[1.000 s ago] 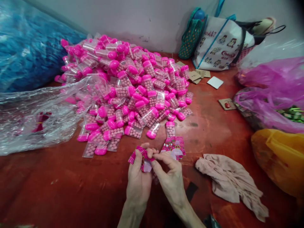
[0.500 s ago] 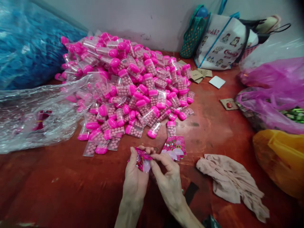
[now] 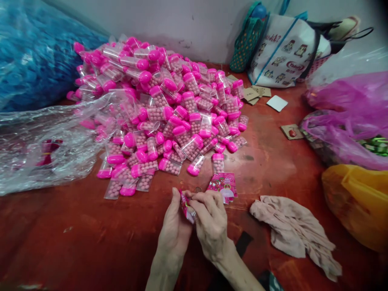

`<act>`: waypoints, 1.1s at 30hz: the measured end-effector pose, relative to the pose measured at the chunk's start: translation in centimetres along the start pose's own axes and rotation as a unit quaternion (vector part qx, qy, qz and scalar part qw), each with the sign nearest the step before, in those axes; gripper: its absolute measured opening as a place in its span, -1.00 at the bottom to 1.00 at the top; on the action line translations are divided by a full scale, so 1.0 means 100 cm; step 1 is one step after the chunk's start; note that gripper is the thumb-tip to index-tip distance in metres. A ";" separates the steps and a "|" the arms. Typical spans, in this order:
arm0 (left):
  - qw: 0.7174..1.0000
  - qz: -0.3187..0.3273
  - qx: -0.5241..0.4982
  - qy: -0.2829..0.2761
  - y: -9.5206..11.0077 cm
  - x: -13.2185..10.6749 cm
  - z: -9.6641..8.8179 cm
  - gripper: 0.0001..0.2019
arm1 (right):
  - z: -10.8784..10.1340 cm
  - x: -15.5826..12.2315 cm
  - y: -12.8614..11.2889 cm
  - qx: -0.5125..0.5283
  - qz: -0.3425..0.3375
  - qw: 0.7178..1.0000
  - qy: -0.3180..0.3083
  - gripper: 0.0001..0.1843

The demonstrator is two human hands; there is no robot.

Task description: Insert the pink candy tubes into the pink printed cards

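Magenta printed flat piece with a glossy film look [image 3: 187, 208] is the one in work: it's between both hands, above the red-brown surface [image 3: 121, 242]. Left hand [image 3: 176, 228] has it along its left side, thumb pointing up, palm half open; right hand [image 3: 214, 224] has fingers curled in, gripping the right edge. Fingers cover much of it, so exact fold or opening: can't tell. Status, my read: this one's mid-handling, not finished. Left over: small fanned stack of pink printed pieces [image 3: 222, 186], lying flat just beyond the right hand. Heap of clear flat containers with hot-pink caps, many with dull-pink beads [image 3: 190, 85], sits further back; none I can make out carries a printed piece. Single pink-capped clear container [image 3: 218, 163] lies at the stack's far edge. Dark-pink bundle with a yellowish band [image 3: 50, 151] is in or under crinkled clear plastic sheeting [image 3: 69, 169], far left. Done count: can't tell.
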State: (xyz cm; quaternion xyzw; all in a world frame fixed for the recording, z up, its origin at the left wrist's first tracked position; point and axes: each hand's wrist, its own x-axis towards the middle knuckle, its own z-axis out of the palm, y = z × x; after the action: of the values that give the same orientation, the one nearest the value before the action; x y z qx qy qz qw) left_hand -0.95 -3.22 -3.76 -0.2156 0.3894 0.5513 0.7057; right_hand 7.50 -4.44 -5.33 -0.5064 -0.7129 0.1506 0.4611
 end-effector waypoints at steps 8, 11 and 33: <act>0.989 0.094 0.112 -0.030 0.008 -0.003 -0.003 -0.83 | 0.002 0.000 0.003 -0.022 -0.012 0.998 -0.053 -0.82; 0.975 0.140 0.164 -0.059 0.007 -0.002 -0.005 -0.91 | 0.004 -0.001 0.004 0.002 -0.020 0.999 -0.041 -0.81; 0.980 0.167 0.107 0.019 0.033 0.001 -0.009 -0.79 | 0.002 -0.061 0.002 -0.158 0.060 0.976 -0.141 -0.68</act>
State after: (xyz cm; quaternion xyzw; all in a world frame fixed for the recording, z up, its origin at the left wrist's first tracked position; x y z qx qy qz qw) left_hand -4.29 -2.81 -3.94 -0.0813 0.4900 0.6122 0.6152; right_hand 7.86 -9.56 -8.68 -0.5885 -0.7536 0.1336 0.2605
